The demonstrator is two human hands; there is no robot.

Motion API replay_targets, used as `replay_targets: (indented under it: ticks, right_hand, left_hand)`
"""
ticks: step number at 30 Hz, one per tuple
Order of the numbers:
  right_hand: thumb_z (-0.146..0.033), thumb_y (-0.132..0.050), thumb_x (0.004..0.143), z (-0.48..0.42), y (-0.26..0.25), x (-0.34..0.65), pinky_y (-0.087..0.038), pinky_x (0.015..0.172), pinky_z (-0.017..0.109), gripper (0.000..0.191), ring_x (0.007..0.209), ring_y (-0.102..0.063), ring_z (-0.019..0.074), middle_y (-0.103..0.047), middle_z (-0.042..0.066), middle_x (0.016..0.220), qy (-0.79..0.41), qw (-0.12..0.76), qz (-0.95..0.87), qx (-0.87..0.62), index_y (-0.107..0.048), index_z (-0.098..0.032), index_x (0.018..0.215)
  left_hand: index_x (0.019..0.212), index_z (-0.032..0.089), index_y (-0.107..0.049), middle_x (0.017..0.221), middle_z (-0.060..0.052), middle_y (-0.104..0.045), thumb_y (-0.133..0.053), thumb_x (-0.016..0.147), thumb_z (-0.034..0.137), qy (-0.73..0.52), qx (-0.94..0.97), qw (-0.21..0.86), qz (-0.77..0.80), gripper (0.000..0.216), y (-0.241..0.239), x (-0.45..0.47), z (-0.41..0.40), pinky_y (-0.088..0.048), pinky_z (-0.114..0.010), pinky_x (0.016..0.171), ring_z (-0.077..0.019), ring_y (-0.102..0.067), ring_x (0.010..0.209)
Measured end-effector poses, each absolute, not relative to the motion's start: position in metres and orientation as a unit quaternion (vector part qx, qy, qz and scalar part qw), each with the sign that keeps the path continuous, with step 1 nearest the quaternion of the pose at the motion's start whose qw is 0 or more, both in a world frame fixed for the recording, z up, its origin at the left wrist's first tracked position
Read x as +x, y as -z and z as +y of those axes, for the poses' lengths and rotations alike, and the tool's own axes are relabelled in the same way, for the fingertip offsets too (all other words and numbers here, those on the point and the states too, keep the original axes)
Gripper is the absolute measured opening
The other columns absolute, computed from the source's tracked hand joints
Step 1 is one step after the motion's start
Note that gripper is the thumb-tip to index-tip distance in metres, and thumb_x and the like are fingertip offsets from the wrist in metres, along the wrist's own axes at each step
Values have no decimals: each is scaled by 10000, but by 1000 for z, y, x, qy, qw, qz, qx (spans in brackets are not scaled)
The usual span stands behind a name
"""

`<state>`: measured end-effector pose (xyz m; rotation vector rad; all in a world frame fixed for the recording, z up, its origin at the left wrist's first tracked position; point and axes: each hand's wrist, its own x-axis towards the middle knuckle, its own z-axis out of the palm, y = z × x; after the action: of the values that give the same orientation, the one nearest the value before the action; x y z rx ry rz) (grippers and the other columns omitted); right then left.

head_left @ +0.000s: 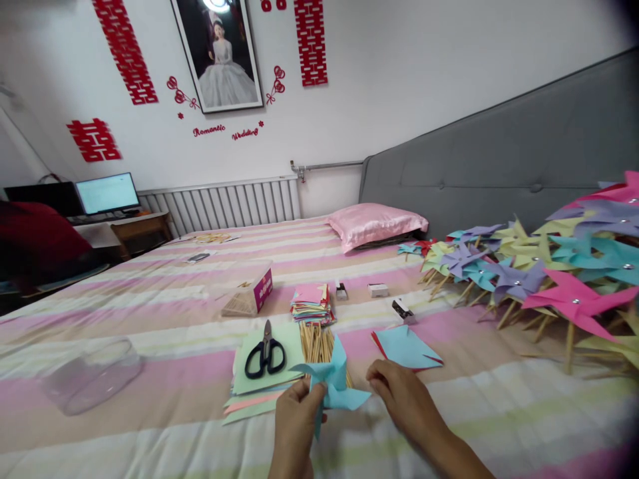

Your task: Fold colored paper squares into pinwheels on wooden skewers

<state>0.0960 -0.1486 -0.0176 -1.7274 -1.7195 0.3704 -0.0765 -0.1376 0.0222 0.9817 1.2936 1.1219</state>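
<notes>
A blue paper pinwheel (335, 378) is pinched at its centre by the thumb and fingers of my left hand (298, 414). My right hand (399, 392) hovers just right of the pinwheel, apart from it, with its fingers curled together; whatever may be between the fingertips is hidden or too small to name. Beyond the right hand lie blue and red paper squares (407, 347). Wooden sticks (315, 342) lie in a bundle behind the pinwheel. Left of them, black-handled scissors (266, 351) rest on a stack of coloured paper sheets (244, 382).
Many finished pinwheels (519, 283) are heaped at the right by the grey headboard (499, 146). Small boxes (378, 290), a stack of cut paper (310, 301) and an open carton (249, 296) lie farther back. A clear plastic container (94, 376) sits at the left.
</notes>
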Motion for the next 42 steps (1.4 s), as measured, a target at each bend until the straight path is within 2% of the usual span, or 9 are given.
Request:
replay_targets:
  ticks: [5, 8, 13, 20, 28, 34, 42]
  right_hand:
    - [-284, -452, 817, -154, -5, 98, -425, 630, 246, 155, 704, -576, 166, -622, 23, 746, -243, 508, -584, -585, -566, -184, 786]
    - [-346, -497, 798, -163, -17, 91, -435, 614, 242, 182, 679, -567, 165, -615, 19, 725, -278, 546, -571, -546, -581, -186, 776]
    - [-280, -506, 810, -174, -22, 71, -404, 573, 217, 150, 624, -548, 134, -613, 3, 695, -266, 507, -656, -492, -612, -201, 740]
    - [-225, -497, 815, -172, -16, 66, -431, 614, 230, 159, 685, -571, 150, -593, 29, 737, -228, 503, -683, -478, -640, -200, 750]
    - [-292, -554, 786, -173, -13, 65, -421, 558, 233, 155, 628, -548, 150, -521, 7, 670, -217, 495, -654, -530, -679, -222, 729]
    - [-348, -552, 781, -171, -10, 64, -435, 552, 231, 195, 630, -538, 155, -524, 17, 680, -245, 503, -639, -528, -670, -211, 708]
    - [-313, -573, 765, -171, -10, 63, -421, 524, 206, 165, 617, -520, 144, -496, 8, 677, -277, 522, -616, -521, -657, -194, 687]
  left_hand:
    - [557, 125, -587, 485, 13, -529, -617, 567, 300, -474, 411, 562, 539, 177, -18, -76, -137, -362, -215, 467, -101, -438, 464]
    - [539, 127, -576, 471, 18, -514, -616, 571, 303, -470, 422, 556, 540, 183, -16, -74, -136, -363, -217, 467, -101, -435, 460]
    - [525, 129, -579, 459, 17, -516, -628, 550, 293, -464, 446, 546, 536, 174, -15, -69, -137, -369, -222, 459, -100, -429, 443]
    - [523, 118, -591, 445, 16, -511, -618, 551, 255, -450, 448, 586, 502, 143, -13, -63, -140, -369, -209, 433, -86, -420, 418]
    - [548, 100, -610, 472, -7, -546, -654, 550, 262, -451, 456, 601, 477, 168, -11, -67, -139, -378, -215, 428, -92, -442, 425]
    - [528, 122, -587, 472, 7, -529, -649, 561, 247, -467, 452, 600, 466, 143, -15, -67, -142, -375, -209, 437, -87, -432, 435]
    - [518, 123, -583, 461, 8, -526, -649, 551, 256, -463, 459, 593, 472, 152, -19, -67, -142, -368, -215, 434, -84, -420, 421]
